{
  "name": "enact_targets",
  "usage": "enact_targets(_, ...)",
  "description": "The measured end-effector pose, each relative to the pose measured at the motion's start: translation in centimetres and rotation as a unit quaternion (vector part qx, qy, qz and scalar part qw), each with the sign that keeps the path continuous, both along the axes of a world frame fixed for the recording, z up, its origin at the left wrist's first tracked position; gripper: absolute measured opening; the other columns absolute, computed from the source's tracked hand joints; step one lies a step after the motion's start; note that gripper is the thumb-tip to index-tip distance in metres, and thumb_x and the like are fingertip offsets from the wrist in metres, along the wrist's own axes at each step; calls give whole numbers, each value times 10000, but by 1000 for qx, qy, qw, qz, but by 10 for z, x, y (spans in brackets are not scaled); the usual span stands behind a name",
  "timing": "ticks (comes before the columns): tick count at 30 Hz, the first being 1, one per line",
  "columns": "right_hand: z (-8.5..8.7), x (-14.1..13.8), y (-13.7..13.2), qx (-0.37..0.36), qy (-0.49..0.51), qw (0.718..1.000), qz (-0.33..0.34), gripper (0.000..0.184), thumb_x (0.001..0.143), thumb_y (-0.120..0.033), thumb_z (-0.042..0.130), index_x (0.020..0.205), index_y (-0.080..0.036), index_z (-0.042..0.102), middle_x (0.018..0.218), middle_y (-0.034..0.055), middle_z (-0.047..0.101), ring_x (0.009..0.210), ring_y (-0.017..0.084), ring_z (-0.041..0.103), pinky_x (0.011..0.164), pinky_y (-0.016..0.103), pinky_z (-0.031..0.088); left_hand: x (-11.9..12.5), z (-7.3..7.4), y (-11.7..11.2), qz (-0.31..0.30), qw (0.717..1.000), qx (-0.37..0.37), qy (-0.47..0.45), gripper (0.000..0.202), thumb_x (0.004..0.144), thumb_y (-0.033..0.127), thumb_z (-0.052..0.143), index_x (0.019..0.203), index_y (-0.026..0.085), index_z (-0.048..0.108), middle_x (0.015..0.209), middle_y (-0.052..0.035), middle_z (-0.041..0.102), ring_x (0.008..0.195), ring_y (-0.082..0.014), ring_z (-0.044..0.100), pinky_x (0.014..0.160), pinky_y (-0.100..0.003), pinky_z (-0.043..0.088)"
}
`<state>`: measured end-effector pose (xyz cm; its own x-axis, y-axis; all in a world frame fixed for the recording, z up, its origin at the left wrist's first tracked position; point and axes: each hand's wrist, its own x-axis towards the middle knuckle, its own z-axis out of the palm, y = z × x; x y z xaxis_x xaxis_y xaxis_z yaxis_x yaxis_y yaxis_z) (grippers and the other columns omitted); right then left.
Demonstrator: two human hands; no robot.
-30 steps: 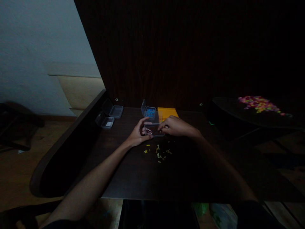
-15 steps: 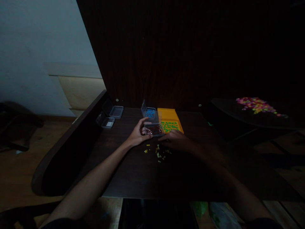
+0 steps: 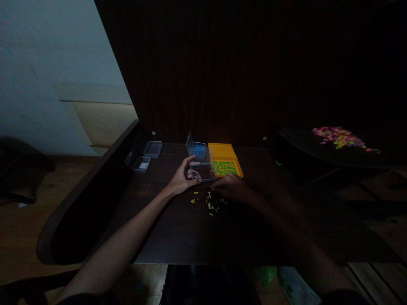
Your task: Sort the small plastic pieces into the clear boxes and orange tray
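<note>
My left hand (image 3: pixel 183 178) grips the left side of a clear plastic box (image 3: pixel 203 179), thumb at the front and fingers around the side. The box's lid stands open, and small dark reddish-brown pieces (image 3: pixel 206 170) lie inside. Just off the box's front right corner, my right hand (image 3: pixel 232 187) has its fingers drawn together; whatever they hold, if anything, is too small and dark to make out. Small yellow pieces (image 3: pixel 193 201) and pale yellow pieces (image 3: pixel 210 206) lie loose on the dark table (image 3: pixel 178 237) in front of both hands.
Behind the box stands an open clear box with blue pieces (image 3: pixel 199 149). An open yellow case (image 3: pixel 221 150) beside it holds green pieces (image 3: pixel 227 167). Two open clear boxes, one (image 3: pixel 153 149) behind another (image 3: pixel 141 164), sit at the left. A multicoloured pile (image 3: pixel 340 137) lies on a surface at right.
The whole view has shifted slightly. My left hand keeps its grip on the clear box, and my right hand stays close to the box's front right corner with little movement.
</note>
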<state>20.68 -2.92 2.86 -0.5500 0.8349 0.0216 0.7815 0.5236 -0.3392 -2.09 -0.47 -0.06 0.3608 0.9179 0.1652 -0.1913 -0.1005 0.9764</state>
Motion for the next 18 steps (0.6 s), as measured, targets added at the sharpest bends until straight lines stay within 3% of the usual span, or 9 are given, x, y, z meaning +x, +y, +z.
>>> enact_targets(8,12,-2,3,-74,18,995,-67,91,788,-246,703,828,-231,784,673,-14,690,584,116,557,568,242,336,-1,-2,1,-7,1000,10,-8,852,611,185,837,1341,257,402,1275,-106,487,816,-90,587,786,-275,530)
enact_targets(18,-5,10,3,-23,57,998,-4,195,844,-241,650,1001,-271,762,777,4,730,649,135,582,617,249,362,-1,-3,2,1,1000,8,0,854,616,205,839,1349,262,405,1293,-109,484,822,-90,594,808,-290,525)
